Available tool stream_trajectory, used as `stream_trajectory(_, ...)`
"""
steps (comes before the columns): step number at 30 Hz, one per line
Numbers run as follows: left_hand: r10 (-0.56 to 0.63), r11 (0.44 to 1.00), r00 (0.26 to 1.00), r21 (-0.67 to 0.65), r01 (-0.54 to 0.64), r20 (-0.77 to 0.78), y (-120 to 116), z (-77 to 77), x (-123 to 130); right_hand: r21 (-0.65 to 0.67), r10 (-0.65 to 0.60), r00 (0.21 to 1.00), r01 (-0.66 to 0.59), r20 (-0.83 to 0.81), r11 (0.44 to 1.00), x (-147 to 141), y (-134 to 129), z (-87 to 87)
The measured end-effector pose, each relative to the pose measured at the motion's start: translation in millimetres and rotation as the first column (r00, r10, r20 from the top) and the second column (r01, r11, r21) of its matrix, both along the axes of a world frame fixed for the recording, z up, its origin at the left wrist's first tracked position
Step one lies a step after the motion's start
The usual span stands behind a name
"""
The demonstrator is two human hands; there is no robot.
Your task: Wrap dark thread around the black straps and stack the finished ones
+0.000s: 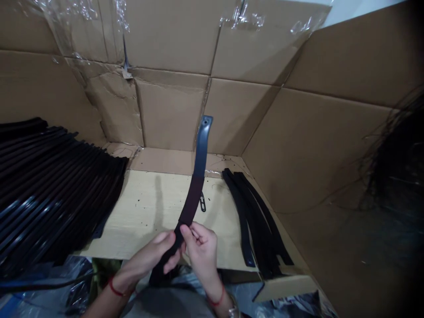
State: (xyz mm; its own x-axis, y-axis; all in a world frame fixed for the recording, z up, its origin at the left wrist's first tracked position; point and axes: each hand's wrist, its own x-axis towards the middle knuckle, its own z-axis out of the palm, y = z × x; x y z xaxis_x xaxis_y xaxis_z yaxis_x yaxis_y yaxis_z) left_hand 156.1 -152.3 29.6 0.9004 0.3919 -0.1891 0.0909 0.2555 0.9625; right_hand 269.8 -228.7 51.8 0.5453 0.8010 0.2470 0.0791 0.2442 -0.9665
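We record a brown corrugated cardboard enclosure (pixel 172 110) around a pale wooden board (pixel 152 212). At left, a large stack of black straps (pixel 56 185) runs out of frame; at right lies a smaller bundle of black straps (pixel 255 216). The left hand (pixel 147 260) closes around a long dark leather strap (pixel 195 190), held upright above the board; the right hand (pixel 200 251) pinches it. The strap's lower end is partly hidden behind the hands. A small metal clip (pixel 202 202) lies on the board.

Cardboard walls (pixel 172 115) surround a pale wooden board (pixel 149 212); plastic film (pixel 76 17) clings higher
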Motion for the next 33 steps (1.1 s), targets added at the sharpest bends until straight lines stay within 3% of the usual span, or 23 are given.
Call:
stream_trajectory(2,0.267,0.937,0.963,0.226,-0.264,0.018,-1.3,-2.6,5.3,0.037,-0.082,0.997,0.082,-0.017,0.996,0.3,3.6,-6.1)
stream_trajectory(3,0.310,0.918,0.951,0.258,-0.301,0.005,-2.8,-2.7,7.2,0.036,-0.014,0.999,0.016,-0.047,0.999,1.0,5.1,-9.0)
stream_trajectory(6,0.180,0.971,0.982,0.165,-0.170,-0.047,-8.0,-0.2,8.6,0.025,0.209,0.965,-0.207,-0.160,0.978,3.1,8.0,-13.8)
stream_trajectory(7,0.194,0.965,0.981,0.185,-0.188,-0.017,-9.4,1.0,7.9,0.038,0.185,0.966,-0.181,-0.179,0.983,2.9,8.3,-13.8)
stream_trajectory(10,0.404,0.867,0.910,0.279,-0.412,0.091,-11.3,3.5,2.6,0.089,-0.003,0.988,0.017,-0.156,0.996,-2.2,5.8,-9.8)
stream_trajectory(11,0.375,0.907,0.926,0.192,-0.374,0.032,-11.2,3.8,0.2,0.079,0.026,0.989,-0.015,-0.144,0.997,-4.6,3.8,-7.7)
stream_trajectory(13,0.102,0.991,0.990,-0.072,-0.109,-0.099,-10.3,3.9,-3.7,0.012,0.158,0.979,-0.158,-0.131,0.987,-8.9,-0.9,-3.4)
stream_trajectory(14,-0.012,0.991,0.996,-0.134,0.001,-0.088,-9.6,4.1,-4.8,-0.017,0.174,0.977,-0.178,-0.127,0.984,-10.4,-3.0,-1.4)
stream_trajectory(16,0.150,0.988,0.989,0.038,-0.150,-0.008,-7.9,5.0,-4.6,-0.022,0.071,0.993,-0.073,-0.100,0.997,-11.5,-5.4,1.5)
stream_trajectory(18,0.336,0.918,0.940,0.203,-0.340,0.053,-6.3,6.3,-2.6,0.020,-0.019,0.996,0.021,-0.087,1.000,-9.9,-5.2,3.3)
stream_trajectory(19,0.323,0.928,0.946,0.190,-0.322,0.022,-5.7,6.6,-1.3,0.032,0.038,0.994,-0.035,-0.101,0.999,-8.4,-4.2,3.8)
stream_trajectory(21,0.130,0.991,0.988,0.021,-0.129,-0.079,-5.3,6.0,1.2,0.018,0.226,0.964,-0.226,-0.140,0.974,-5.7,-0.9,3.7)
stream_trajectory(22,0.072,0.997,0.993,-0.029,-0.075,-0.094,-5.6,5.1,2.5,0.011,0.262,0.953,-0.263,-0.154,0.965,-4.9,1.3,3.0)
stream_trajectory(24,0.207,0.974,0.978,0.102,-0.203,-0.029,-7.5,2.5,4.4,0.028,0.134,0.981,-0.131,-0.144,0.991,-4.9,5.9,0.5)
stream_trajectory(26,0.393,0.874,0.916,0.275,-0.400,0.084,-9.4,-0.2,4.7,0.078,-0.071,0.990,0.080,-0.120,0.994,-5.9,8.6,-2.4)
stream_trajectory(27,0.397,0.876,0.915,0.265,-0.402,0.077,-9.9,-1.1,4.0,0.083,-0.059,0.992,0.068,-0.116,0.994,-6.2,8.6,-3.5)
stream_trajectory(28,0.324,0.929,0.946,0.183,-0.322,0.022,-9.8,-1.7,2.9,0.062,0.031,0.994,-0.025,-0.109,0.998,-6.4,7.6,-4.2)
stream_trajectory(29,0.193,0.980,0.980,0.053,-0.190,-0.044,-9.1,-1.8,1.7,0.026,0.129,0.987,-0.127,-0.099,0.992,-6.5,6.1,-4.6)
stream_trajectory(30,0.070,0.995,0.995,-0.062,-0.074,-0.078,-8.2,-1.5,0.5,-0.010,0.190,0.978,-0.191,-0.088,0.981,-6.7,4.1,-4.8)
stream_trajectory(31,0.020,0.994,0.997,-0.104,-0.027,-0.075,-7.0,-0.8,-0.7,-0.035,0.191,0.979,-0.194,-0.074,0.980,-7.0,2.2,-4.9)
stream_trajectory(33,0.142,0.990,0.990,0.020,-0.142,0.001,-5.1,0.8,-2.5,-0.013,0.050,0.997,-0.051,-0.050,0.999,-8.0,-0.6,-5.0)
